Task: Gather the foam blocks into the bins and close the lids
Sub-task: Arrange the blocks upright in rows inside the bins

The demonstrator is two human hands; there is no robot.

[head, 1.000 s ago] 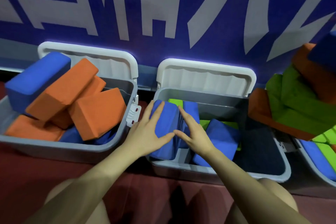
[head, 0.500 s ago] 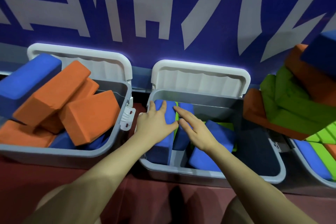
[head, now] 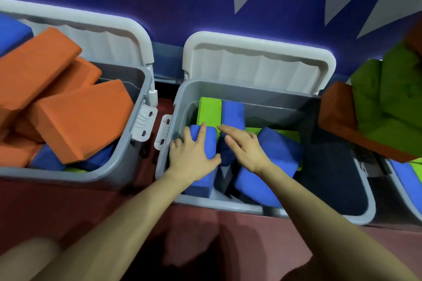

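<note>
Middle bin (head: 365, 194), grey, lid (head: 258, 61) up against the wall, holds blue and green foam blocks. Left hand (head: 194, 155) lies flat, grip open, fingers spread on a blue block (head: 205, 178) at the bin's left wall. Right hand (head: 246, 150) open too, fingers straight, resting on blue blocks beside it. Left bin (head: 137, 143) piled with orange blocks (head: 84, 118).

The only lettering in view stands on the blue wall banner (head: 262, 7) behind the grey plastic bins (head: 367, 201): large pale grey strokes of letters run along its top. The frame cuts them off at the upper edge, leaving only slanted and upright bars, so no word or letter can be made out. No readable text shows on the bins or their lids, and none on the foam blocks.
</note>
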